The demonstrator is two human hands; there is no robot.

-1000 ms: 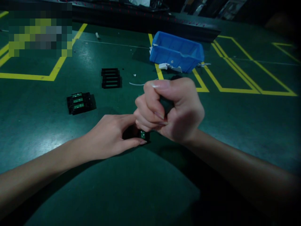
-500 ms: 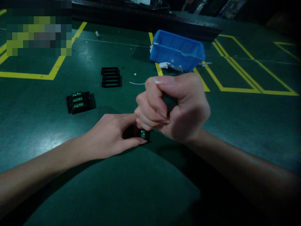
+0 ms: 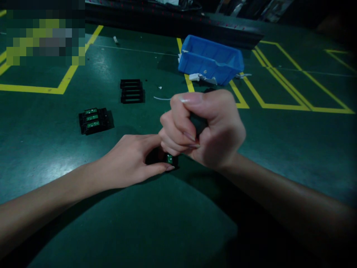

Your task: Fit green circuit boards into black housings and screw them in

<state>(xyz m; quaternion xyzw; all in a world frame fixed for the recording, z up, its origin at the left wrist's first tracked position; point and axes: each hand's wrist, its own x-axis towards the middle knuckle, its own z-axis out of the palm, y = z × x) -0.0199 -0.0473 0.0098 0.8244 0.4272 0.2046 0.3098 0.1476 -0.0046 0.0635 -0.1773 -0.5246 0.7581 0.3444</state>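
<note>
My left hand (image 3: 129, 160) rests low on the green surface, thumb and fingers closed around a small black part with a green circuit board (image 3: 170, 159). Most of that part is covered by my hands. Just above it, my right hand (image 3: 205, 126) makes a fist around a dark tool handle (image 3: 198, 123). Whatever the handle ends in is hidden below the fist, so I cannot make out the tool's kind. To the left lies a black holder with several green circuit boards (image 3: 93, 118). Beyond it sits a black slotted frame (image 3: 131, 91).
A blue plastic bin (image 3: 212, 61) with torn white tape stands at the back. A thin white strip (image 3: 161, 98) and small white scraps lie near the frame. Yellow lines (image 3: 279, 76) mark the green surface. A long dark ledge (image 3: 167, 24) runs across the back.
My right fist has shifted slightly left and down over the black part. My left hand and the parts lying around have stayed in place.
</note>
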